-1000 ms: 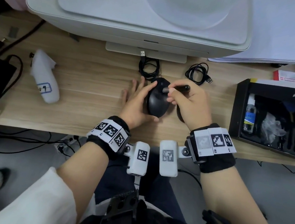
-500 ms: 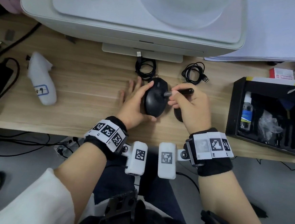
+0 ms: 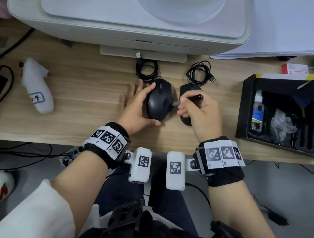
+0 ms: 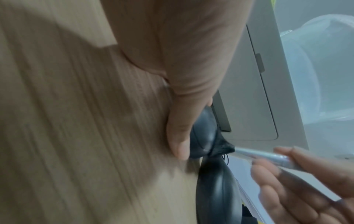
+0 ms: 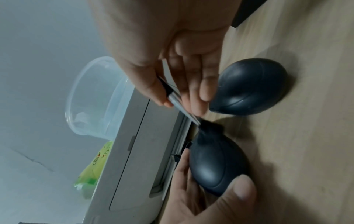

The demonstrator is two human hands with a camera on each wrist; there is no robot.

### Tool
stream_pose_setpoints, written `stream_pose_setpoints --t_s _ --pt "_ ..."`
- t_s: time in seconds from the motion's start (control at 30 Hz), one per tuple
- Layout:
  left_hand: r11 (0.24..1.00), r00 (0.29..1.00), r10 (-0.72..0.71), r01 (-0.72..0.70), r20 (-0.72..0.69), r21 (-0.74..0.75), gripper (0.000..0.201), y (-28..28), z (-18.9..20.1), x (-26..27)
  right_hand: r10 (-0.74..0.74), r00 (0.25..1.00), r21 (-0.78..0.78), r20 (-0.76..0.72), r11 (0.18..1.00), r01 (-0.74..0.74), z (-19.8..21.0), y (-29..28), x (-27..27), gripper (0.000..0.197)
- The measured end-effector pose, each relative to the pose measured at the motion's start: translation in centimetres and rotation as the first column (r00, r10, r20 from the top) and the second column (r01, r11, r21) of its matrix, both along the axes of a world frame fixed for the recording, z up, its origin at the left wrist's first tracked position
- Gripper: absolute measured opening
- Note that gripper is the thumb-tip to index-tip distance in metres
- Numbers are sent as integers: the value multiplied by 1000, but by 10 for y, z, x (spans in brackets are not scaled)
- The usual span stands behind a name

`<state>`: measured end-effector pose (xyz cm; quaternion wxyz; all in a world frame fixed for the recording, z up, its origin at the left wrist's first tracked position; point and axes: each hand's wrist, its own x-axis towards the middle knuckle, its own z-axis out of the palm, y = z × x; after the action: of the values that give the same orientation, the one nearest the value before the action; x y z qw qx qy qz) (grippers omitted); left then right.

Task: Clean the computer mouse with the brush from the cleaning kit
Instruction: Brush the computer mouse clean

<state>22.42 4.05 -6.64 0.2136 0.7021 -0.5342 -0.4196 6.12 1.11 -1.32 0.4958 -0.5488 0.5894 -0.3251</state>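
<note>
My left hand grips a black computer mouse on the wooden desk, thumb at its near end and fingers along its left side. My right hand pinches a thin brush with a silver ferrule and a black handle. Its dark bristles touch the mouse's right side. In the right wrist view the bristles splay against the held mouse. The left wrist view shows my thumb against the mouse.
A second black mouse lies partly under my right hand. Two coiled cables lie behind the mice, in front of a white printer. The black cleaning kit box with bottles stands at right. A white wrapped object lies left.
The brush tip has slid from the top of the mouse down to its right side, with my right hand shifting slightly right. My left hand keeps its hold on the mouse.
</note>
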Motion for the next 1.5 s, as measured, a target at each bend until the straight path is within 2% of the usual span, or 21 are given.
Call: stream_pose_setpoints --t_s 0.1,0.23,0.3,0.47,0.5,0.57,0.67,0.73,0.87,0.97,1.07,1.2,1.37,1.5 --pt "1000 1000 6 -5 -7 4 109 0 1 0 30 998 -69 -50 997 -34 2 1 -1 23" --pt "1000 1000 5 -5 -11 5 109 0 2 0 156 988 46 2 987 -156 8 0 -1 19" --pt "1000 1000 3 -3 -7 13 110 0 1 0 99 995 51 27 994 -100 12 -3 -7 20" --pt "999 999 40 -40 -21 -13 115 -3 19 -7 -173 977 -32 125 983 178 22 -12 -36 18" --pt "999 1000 5 -4 5 -38 113 -6 25 -11 -210 968 -47 134 975 218 23 -14 -42 18" --pt "986 978 -132 146 161 -78 106 -16 34 -22 -282 954 -79 104 954 290 22 -18 -52 16" --pt "921 851 -338 387 401 -45 101 -33 38 -42 -350 937 -130 3 929 347 19 -20 -62 14" --pt "894 797 -403 449 449 6 103 -40 36 -54 -323 946 -127 -4 939 320 17 -20 -64 14" --pt "881 753 -440 466 489 75 109 -42 26 -67 -130 990 -68 54 989 133 13 -17 -61 16" --pt "902 770 -390 429 505 43 104 -39 22 -68 -42 999 -6 22 999 42 8 -16 -62 19" --pt "922 807 -344 388 479 8 97 -39 21 -67 -31 998 41 -51 999 33 7 -13 -62 23" --pt "930 830 -336 368 446 15 101 -40 20 -67 -128 983 -75 -129 990 119 7 -16 -62 17" --pt "935 842 -326 355 430 15 102 -40 20 -68 5 998 3 -64 1000 -5 10 -20 -61 24" --pt "936 845 -325 350 424 19 103 -41 21 -67 -39 994 -77 -100 997 31 11 -20 -59 24"
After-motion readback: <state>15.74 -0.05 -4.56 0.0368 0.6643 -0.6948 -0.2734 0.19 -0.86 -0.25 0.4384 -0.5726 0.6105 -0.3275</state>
